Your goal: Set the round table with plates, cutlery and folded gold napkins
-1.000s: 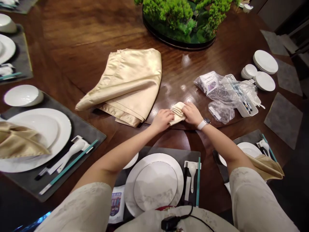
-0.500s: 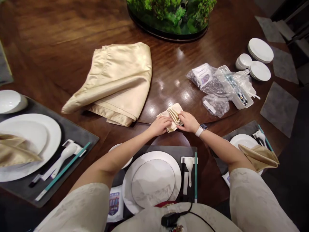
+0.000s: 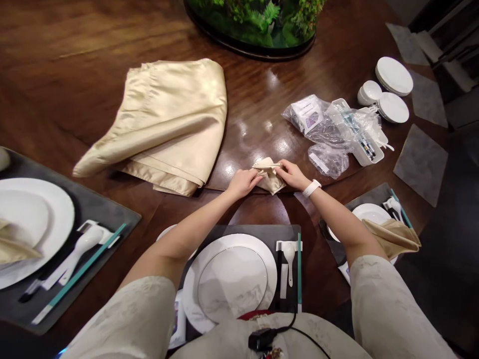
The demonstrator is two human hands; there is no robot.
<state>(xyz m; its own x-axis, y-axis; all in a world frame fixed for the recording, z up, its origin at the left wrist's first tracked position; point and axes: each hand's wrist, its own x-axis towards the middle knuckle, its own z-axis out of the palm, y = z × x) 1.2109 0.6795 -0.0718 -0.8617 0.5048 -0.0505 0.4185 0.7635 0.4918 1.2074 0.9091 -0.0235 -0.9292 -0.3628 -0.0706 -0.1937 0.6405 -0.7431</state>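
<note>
A small gold cloth napkin (image 3: 272, 183), pleated and partly folded, is between my two hands just beyond the place setting in front of me. My left hand (image 3: 242, 183) pinches its left side, fingers closed on the fabric. From the right, my right hand (image 3: 292, 174) grips the other side near the top fold, a white band around that wrist. Below them lies a white plate stack (image 3: 232, 284) on a dark placemat (image 3: 258, 230), with a white spoon (image 3: 289, 254) and teal chopsticks (image 3: 299, 271) at its right.
A large gold cloth (image 3: 168, 119) lies on the left of the wooden table. To the right are plastic bags (image 3: 329, 159), a white utensil box (image 3: 361, 154) and stacked plates (image 3: 394, 76). A green plant centrepiece (image 3: 262, 30) stands at the back. Settings with folded napkins (image 3: 392, 234) flank me.
My hands have lifted and gathered the napkin's pleats, so its folds now stand up more and its shape is narrower. The view has shifted slightly to the right.
</note>
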